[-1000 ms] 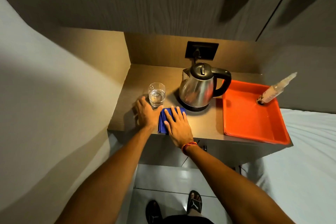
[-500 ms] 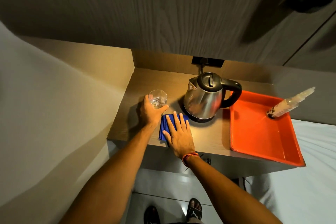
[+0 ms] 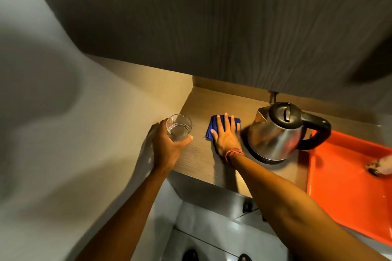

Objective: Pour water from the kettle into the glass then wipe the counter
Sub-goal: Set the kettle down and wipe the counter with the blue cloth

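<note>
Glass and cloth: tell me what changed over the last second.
The left hand closed around the glass, which it only lay beside before, and drew it toward the counter's left edge. The right hand slid the blue cloth away from the front edge, toward the back. The kettle and orange tray stayed put.

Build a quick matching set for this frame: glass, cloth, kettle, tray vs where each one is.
Things:
1. glass
2. blue cloth
3. kettle
4. orange tray

Places:
A. at the counter's right end
B. flat under the right hand
C. in the left hand's grip
D. on its base, right of the cloth

Pairs: 1-C, 2-B, 3-D, 4-A
</note>
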{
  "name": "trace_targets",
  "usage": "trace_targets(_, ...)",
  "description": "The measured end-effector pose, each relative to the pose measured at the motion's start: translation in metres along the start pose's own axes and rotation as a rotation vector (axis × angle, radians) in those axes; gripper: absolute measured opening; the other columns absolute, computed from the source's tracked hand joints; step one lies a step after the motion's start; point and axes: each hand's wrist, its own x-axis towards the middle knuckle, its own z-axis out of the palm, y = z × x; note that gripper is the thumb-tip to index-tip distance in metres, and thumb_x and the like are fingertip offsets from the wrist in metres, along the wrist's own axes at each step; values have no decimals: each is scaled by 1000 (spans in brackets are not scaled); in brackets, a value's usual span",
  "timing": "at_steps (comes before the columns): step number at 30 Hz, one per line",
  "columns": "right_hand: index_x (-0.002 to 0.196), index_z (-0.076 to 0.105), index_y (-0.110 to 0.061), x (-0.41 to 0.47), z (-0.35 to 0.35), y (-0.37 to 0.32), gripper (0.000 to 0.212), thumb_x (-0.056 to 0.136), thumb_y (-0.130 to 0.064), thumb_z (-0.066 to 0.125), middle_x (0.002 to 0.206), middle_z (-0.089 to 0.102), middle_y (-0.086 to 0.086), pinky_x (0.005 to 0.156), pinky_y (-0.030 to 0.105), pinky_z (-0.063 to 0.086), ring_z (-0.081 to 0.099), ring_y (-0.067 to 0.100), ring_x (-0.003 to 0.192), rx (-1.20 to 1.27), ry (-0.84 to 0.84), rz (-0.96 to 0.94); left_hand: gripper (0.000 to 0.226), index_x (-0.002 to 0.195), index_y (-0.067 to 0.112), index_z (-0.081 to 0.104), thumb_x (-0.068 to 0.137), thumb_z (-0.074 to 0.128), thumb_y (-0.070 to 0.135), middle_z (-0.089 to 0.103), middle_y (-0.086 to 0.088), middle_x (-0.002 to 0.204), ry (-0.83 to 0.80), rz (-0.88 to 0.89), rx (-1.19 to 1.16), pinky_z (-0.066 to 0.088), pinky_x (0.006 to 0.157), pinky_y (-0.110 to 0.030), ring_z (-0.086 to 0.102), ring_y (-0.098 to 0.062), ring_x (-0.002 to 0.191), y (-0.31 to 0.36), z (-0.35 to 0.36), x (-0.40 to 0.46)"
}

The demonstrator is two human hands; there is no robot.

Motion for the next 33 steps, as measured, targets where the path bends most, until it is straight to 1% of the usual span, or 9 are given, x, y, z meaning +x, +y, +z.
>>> trace_targets(4,162,1,-22,7,6,-26,65,106,-51,17,171,-6,9,128,53,2,-6,33,159,-51,-6,-47,79,128,11,60,62,94,38,69,-5,122,60,20,5,40,76,11,63,-10,108,-4,-20,6)
trace_targets(9,162,0,-25,-18,36,-86,66,105,-52,18,171,-6,6,129,50,1,-6,31,159,-71,-29,-281,75,127,10,60,65,92,38,69,-8,123,89,42,26,42,73,7,66,-15,109,-6,-30,23)
trace_targets(14,162,-1,-25,-47,49,-60,67,105,-55,15,171,-4,2,130,46,0,-4,27,160,-102,-38,-376,80,132,11,57,64,94,32,68,-8,126,50,-4,-20,42,68,9,62,-10,104,1,-11,21)
trace_targets(16,162,0,-25,-56,47,-42,68,104,-57,14,171,-3,2,130,45,0,-3,25,160,-85,-7,-365,81,134,14,55,64,94,31,68,-6,127,34,-25,-54,45,63,5,61,-9,104,8,2,22)
trace_targets(25,162,6,-23,-108,50,25,73,99,-61,7,171,5,4,130,44,6,6,25,160,-63,101,-134,85,140,7,50,66,93,14,62,-12,135,-207,-162,-138,54,94,-25,61,-20,121,29,74,2)
trace_targets(27,162,5,-23,-120,52,30,75,98,-62,5,171,3,3,129,43,5,5,25,160,-56,102,-100,84,138,8,51,66,93,14,65,-12,129,-247,-166,-115,53,70,-6,66,2,96,31,82,-5)
trace_targets(29,162,5,-24,-128,52,32,77,96,-64,4,171,2,1,129,42,6,4,24,160,-44,96,-81,82,137,8,53,66,93,14,67,-12,124,-247,-182,-103,44,52,-2,68,4,86,31,86,-10)
trace_targets(31,162,5,-25,-132,47,32,77,97,-65,7,171,2,-1,129,40,6,4,22,160,6,95,-71,81,136,8,53,66,93,15,67,-12,126,-237,-198,-77,44,61,-3,69,-3,104,33,90,-11)
trace_targets(33,161,18,-24,-129,38,29,70,101,-60,17,170,14,-1,128,38,12,14,21,159,145,135,-31,82,135,8,54,64,94,16,68,-15,122,-224,-191,-86,47,62,-1,68,14,93,35,89,-8)
